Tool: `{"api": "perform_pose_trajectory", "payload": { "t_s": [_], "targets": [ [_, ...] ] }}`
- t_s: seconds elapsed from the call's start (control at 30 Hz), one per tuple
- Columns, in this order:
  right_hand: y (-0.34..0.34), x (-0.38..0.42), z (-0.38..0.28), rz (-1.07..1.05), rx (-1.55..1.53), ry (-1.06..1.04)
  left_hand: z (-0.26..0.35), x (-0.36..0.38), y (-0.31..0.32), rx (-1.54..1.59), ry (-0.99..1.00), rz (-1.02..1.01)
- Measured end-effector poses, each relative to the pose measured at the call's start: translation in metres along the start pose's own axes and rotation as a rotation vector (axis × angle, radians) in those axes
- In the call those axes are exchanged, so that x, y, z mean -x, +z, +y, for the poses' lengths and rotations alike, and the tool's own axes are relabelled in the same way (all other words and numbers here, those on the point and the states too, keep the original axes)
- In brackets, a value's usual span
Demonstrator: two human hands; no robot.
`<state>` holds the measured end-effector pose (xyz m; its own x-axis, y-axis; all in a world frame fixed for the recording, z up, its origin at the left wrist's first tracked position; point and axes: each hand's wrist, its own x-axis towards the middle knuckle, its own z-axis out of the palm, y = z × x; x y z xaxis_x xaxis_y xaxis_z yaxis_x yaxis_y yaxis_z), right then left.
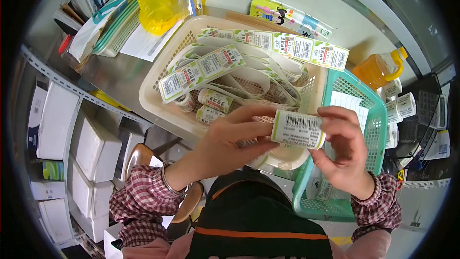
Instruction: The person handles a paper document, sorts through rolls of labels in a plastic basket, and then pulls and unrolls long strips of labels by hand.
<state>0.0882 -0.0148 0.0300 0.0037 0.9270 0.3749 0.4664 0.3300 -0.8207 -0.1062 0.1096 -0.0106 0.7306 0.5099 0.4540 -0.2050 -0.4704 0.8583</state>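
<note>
My left hand [230, 137] and my right hand [342, 149] together hold a small white bottle [298, 128] lying sideways, its barcode label facing up. The left fingers press on the bottle's left end, the right fingers pinch its right end. Just behind the hands stands a cream plastic basket [158, 101] filled with long strips of green-and-white barcode labels [201, 69] and a few labelled bottles [215, 100]. A strip of labels [287, 44] lies across the basket's far rim.
A teal basket [378, 120] stands to the right with paper inside. Labelled white bottles [400, 105] and an orange-liquid bottle [381, 69] lie beyond it. A yellow bag [158, 0] and trays sit at the back left. White boxes [91, 149] fill shelves at left.
</note>
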Motion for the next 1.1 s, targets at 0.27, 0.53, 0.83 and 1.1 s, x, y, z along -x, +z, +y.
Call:
{"api": "perform_pose_trajectory", "payload": {
  "t_s": [0.27, 0.53, 0.83, 1.1],
  "targets": [
    [0.008, -0.004, 0.003, -0.054, -0.116, 0.045, 0.012, 0.012, 0.0, 0.149, -0.216, 0.035],
    [0.013, -0.007, 0.006, -0.058, -0.342, 0.144, 0.014, 0.015, -0.001, 0.149, -0.29, 0.056],
    [0.016, -0.006, -0.013, -0.077, 0.245, -0.191, 0.022, 0.032, 0.006, 0.647, -0.397, 0.182],
    [0.033, -0.058, -0.028, -0.43, 0.383, -0.339, 0.007, 0.113, -0.004, 1.316, -0.629, 0.045]
  ]
}}
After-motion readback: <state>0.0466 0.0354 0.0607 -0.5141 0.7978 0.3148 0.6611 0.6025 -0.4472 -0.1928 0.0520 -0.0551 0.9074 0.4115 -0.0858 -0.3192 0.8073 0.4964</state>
